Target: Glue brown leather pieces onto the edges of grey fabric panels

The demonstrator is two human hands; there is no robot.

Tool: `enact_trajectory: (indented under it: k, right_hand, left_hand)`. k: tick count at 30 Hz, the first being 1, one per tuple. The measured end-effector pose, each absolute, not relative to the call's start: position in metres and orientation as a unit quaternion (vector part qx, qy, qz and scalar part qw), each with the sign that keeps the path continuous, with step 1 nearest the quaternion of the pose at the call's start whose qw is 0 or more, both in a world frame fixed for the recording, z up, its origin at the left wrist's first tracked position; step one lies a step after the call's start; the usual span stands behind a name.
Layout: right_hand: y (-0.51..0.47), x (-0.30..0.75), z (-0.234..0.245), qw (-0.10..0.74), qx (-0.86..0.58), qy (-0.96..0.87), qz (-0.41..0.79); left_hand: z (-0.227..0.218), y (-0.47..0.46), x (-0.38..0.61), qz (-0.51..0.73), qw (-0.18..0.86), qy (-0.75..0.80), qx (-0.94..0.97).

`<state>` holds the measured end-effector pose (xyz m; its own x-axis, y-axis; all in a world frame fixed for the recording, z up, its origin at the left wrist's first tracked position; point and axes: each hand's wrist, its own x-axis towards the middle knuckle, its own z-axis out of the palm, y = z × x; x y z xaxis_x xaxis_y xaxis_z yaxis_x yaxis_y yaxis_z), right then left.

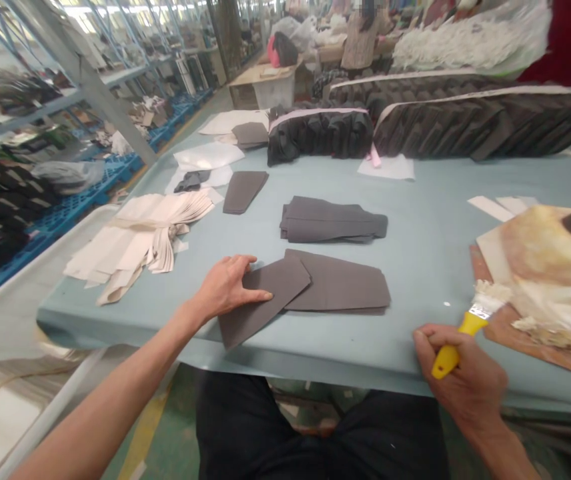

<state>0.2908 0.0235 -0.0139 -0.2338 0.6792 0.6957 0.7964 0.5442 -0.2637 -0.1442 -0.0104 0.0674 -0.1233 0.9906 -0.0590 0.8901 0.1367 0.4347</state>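
My left hand (228, 288) is on a dark grey flat piece (275, 293), its thumb on top and its fingers at the far left edge. This piece lies slanted, overlapping a stack of matching grey pieces (340, 283). My right hand (465, 373) is closed around the yellow handle of a paintbrush (471, 323), near the table's front edge. Its pale, caked bristles point toward a brown board (525, 333) with a whitish crust on it. Behind the stack lies another pile of grey pieces (333, 220), and a single grey piece (245, 192) sits to its left.
A fanned bundle of cream strips (145, 233) lies at the left of the blue-green table (430, 207). Tied rows of dark pieces (490, 123) stand along the back. A stained yellowish container (540, 247) is at the right. A person (360, 40) stands beyond the table.
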Motion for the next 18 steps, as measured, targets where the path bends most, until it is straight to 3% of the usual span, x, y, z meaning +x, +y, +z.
enact_trajectory:
  k: [8,18]
  right_hand:
    - [0.024,0.289,-0.019,0.406,-0.499,-0.764,-0.045]
    - [0.028,0.287,-0.02,0.442,-0.467,-0.764,-0.042]
  left_hand:
    - [0.063,-0.002,-0.14,0.148,0.193,0.743,0.623]
    - [0.064,-0.025,-0.15,0.245,0.309,0.731,0.557]
